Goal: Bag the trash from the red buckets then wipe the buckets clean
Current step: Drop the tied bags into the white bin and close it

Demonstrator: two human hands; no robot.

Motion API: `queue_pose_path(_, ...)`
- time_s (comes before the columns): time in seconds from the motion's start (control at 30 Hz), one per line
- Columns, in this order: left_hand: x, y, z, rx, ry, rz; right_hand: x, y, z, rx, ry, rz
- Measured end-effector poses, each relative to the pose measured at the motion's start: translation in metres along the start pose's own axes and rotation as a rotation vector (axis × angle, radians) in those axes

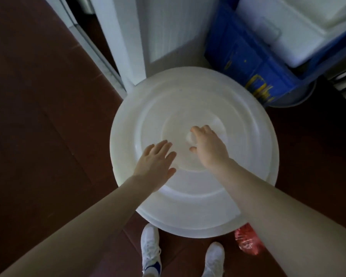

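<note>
A large round white lid [254,148] covers a big container right in front of me, and whatever lies under it is hidden. My left hand [155,163] lies flat on the lid's left part with straight fingers. My right hand [207,145] reaches to the lid's centre, its fingers and thumb curled around the small white knob [190,137]. A crumpled red plastic bag [247,239] lies on the floor just below the lid's near right edge, partly behind my right forearm. No red bucket shows in this view.
A blue crate [246,56] with yellow marks stands at the back right, with a white box [288,27] on top. A white door frame [124,47] rises behind the lid. My white shoes [150,250] stand on the dark red floor [38,136].
</note>
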State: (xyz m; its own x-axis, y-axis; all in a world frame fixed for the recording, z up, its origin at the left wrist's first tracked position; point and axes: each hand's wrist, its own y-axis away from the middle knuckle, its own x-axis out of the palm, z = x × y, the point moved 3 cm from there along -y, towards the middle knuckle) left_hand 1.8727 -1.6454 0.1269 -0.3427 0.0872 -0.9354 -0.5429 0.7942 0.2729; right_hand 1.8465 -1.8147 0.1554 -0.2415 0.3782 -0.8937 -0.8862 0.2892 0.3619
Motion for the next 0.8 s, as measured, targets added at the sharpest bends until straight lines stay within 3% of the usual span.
queue_pose_path(0.17, 0.004, 0.044, 0.003, 0.031, 0.008, -0.019, 0.002, 0.013, 0.028, -0.09, 0.171, 0.096)
queue_pose_path(0.37, 0.015, 0.127, -0.004, -0.079, 0.032, -0.021, 0.029, 0.065, 0.07, -0.26, 0.251, 0.134)
queue_pose_path(0.8, 0.068, 0.366, -0.074, -0.596, 0.213, -0.047, 0.125, 0.221, 0.177, -0.762, 0.299, 0.215)
